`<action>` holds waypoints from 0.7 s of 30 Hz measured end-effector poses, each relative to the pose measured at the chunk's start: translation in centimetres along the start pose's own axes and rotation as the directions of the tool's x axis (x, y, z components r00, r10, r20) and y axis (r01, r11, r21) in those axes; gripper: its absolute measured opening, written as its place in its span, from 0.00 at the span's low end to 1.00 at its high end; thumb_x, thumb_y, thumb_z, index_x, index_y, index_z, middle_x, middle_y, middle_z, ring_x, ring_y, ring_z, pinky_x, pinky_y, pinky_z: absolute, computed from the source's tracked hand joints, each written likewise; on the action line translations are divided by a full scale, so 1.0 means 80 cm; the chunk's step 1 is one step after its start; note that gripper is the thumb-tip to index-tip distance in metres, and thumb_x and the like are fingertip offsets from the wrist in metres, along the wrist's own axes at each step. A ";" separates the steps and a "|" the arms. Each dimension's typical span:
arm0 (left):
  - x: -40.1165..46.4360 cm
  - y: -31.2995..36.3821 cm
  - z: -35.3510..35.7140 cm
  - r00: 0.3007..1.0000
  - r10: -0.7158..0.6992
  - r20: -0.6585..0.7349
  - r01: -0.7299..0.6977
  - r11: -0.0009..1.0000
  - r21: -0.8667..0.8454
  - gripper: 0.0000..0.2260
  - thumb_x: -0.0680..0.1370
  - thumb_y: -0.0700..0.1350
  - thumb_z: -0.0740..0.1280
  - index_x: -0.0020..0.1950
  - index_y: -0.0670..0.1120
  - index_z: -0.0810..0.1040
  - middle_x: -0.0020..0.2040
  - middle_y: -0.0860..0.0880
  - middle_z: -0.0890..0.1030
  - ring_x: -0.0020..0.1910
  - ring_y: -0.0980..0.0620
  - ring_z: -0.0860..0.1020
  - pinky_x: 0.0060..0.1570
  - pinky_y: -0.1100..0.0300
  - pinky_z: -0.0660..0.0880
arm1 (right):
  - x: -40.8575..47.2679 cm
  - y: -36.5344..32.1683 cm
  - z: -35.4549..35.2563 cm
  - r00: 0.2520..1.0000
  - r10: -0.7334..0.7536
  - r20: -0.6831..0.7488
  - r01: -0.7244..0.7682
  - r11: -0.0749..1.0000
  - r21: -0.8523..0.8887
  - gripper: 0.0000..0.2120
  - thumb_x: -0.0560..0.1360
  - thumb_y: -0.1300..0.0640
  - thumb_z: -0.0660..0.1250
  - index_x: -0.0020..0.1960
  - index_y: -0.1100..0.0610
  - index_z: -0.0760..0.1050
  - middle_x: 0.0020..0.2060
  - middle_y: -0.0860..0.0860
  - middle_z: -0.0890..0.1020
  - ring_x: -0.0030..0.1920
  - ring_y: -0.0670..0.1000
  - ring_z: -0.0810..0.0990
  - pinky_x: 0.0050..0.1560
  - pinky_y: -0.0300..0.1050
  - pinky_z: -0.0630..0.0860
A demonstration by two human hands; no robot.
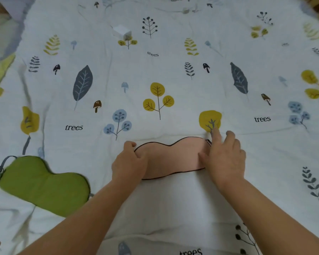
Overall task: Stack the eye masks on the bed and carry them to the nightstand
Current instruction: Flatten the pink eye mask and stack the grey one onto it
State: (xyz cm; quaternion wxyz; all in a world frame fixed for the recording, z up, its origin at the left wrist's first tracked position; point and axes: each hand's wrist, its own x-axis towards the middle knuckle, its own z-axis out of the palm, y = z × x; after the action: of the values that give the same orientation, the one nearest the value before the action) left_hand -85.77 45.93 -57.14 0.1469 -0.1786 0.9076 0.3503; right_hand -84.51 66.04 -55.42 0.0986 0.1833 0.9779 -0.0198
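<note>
1. View from a head camera looking down at a bed (173, 208) covered with a white quilt printed with leaves, trees and mushrooms.
2. A pink mask (171, 157) with dark piping lies flat near the middle of the bed's near edge. Its long axis runs left to right.
3. The left hand (129, 162) rests on the pink mask's left end, fingers curled loosely over the rim. Whether they pinch the cloth or only press on it cannot be told.
4. The right hand (226, 159) lies on the mask's right end, fingers spread and mostly straight, the thumb flat on the pink cloth. It looks to be pressing or smoothing, not gripping.
5. A green mask (42, 183) lies well apart, toward the bed's near left corner, its long axis tilted, its grey strap (0, 170) looped out at the far left end.
6. The two masks are not yet stacked. The green one lies to the left of both hands, so the left hand is nearer to it. Judged from this, the next move is either to reach left for the green mask or to carry the pink one across.
7. A small white box (122, 32) sits far up the bed. No nightstand is in view.
</note>
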 end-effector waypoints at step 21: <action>0.004 -0.022 -0.031 0.961 -0.239 0.141 0.277 0.812 -0.514 0.21 0.78 0.54 0.53 0.33 0.44 0.75 0.31 0.46 0.78 0.34 0.47 0.74 0.40 0.53 0.72 | -0.091 -0.106 0.021 0.828 -0.551 -0.104 0.539 0.733 0.415 0.10 0.72 0.59 0.58 0.46 0.61 0.76 0.47 0.58 0.79 0.50 0.59 0.76 0.43 0.53 0.77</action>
State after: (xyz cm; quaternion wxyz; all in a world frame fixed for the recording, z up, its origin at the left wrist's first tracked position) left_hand -85.63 42.93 -56.50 0.1697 -0.3214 0.7374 0.5694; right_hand -80.61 55.45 -55.56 0.0586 -0.0944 0.9582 -0.2635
